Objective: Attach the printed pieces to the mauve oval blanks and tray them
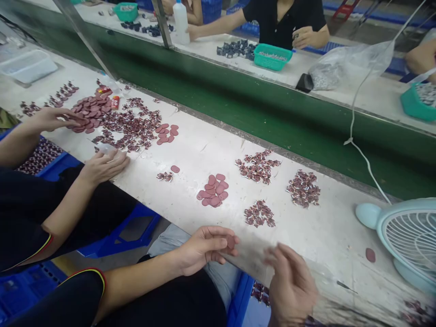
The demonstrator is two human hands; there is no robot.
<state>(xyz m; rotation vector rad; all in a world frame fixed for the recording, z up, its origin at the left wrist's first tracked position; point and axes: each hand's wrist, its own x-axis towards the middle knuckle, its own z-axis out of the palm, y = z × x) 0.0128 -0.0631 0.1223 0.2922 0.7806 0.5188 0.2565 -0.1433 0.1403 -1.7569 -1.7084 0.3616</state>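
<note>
My left hand point(207, 250) is closed, pinching a small maroon oval disc point(230, 242) between thumb and fingers above the near edge of the table. My right hand point(291, 281), to the right of it, is raised near the table edge and smeared by motion; whether anything is between its fingers cannot be made out. In front of my hands lies a loose pile of maroon oval discs point(214, 190). Three heaps of small brown-and-white figure-like pieces, a near heap point(259, 213), a far heap point(258, 166) and a right heap point(304, 188), lie beyond my right hand.
A pale blue fan point(408, 236) stands at the right, with a single disc point(370, 255) and a thin dark-tipped tool point(346, 286) nearby. On the left, a co-worker's hands point(105, 165) work beside larger heaps. Across the green divider point(218, 104), another person sits near a teal basket point(272, 56).
</note>
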